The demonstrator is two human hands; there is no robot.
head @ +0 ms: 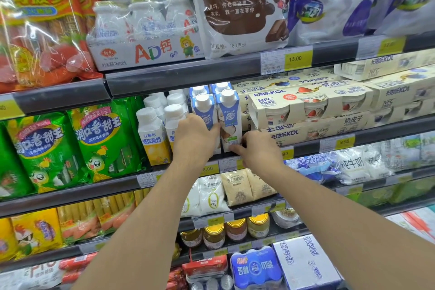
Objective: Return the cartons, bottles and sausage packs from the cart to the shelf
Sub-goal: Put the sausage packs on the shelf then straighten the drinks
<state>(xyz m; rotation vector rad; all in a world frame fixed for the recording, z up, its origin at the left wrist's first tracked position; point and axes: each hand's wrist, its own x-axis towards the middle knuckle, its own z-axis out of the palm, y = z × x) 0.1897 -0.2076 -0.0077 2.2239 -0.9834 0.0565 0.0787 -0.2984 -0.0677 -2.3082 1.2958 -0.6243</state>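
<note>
On the second shelf point(235, 70) down, at twelve o'clock from both arms, two blue-and-white cartons stand side by side; the left hand point(195, 135) grasps the left carton point(204, 110), and the right hand point(257, 148) pinches the right carton point(229, 120) low down.

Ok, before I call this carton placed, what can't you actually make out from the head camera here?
- The cart: outside the head view entirely, so what remains to return is unknown.
- Left hand: it covers the lower front of the left blue carton; the grip itself is hidden.
- Right hand: fingertips touch the base of the right blue carton, but whether they pinch it is unclear.
- Price tag under them: partly hidden by the left wrist.
</note>
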